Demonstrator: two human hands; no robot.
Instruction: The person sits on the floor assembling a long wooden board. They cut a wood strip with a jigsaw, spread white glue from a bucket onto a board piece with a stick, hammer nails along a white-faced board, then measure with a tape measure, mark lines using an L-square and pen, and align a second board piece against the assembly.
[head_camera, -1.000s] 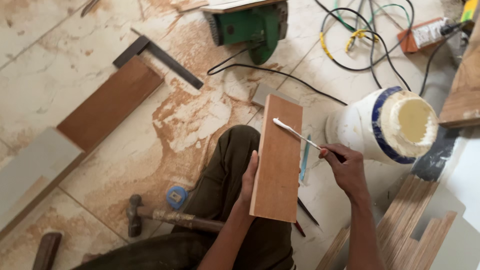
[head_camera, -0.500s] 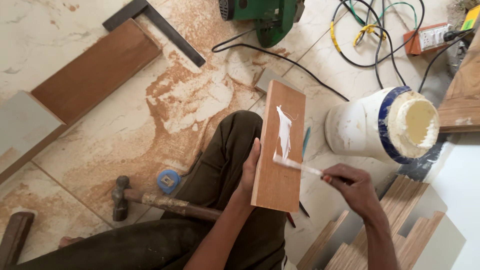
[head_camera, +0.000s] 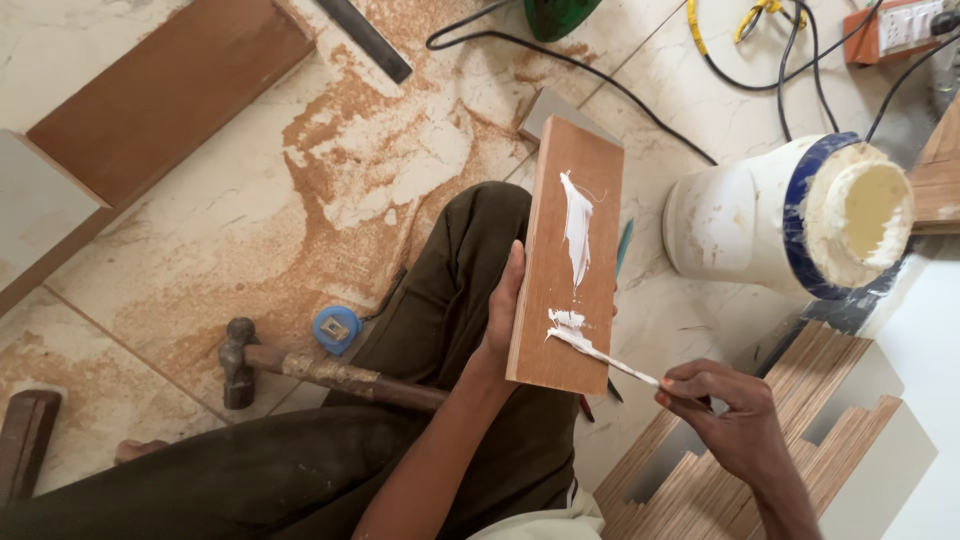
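Brown wooden board (head_camera: 566, 260) streaked with white glue (head_camera: 577, 225); white, blue-rimmed tub (head_camera: 790, 215).

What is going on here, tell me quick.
A person sitting on the floor holds a wooden board upright on their knee with the left hand. The right hand holds a thin stick and spreads white glue down the board's face. An open glue tub stands beside it, and a hammer lies on the floor.

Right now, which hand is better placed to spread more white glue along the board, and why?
The right hand: it grips the thin stick, whose glue-coated tip touches the wooden board. The left hand is occupied holding that board's edge.
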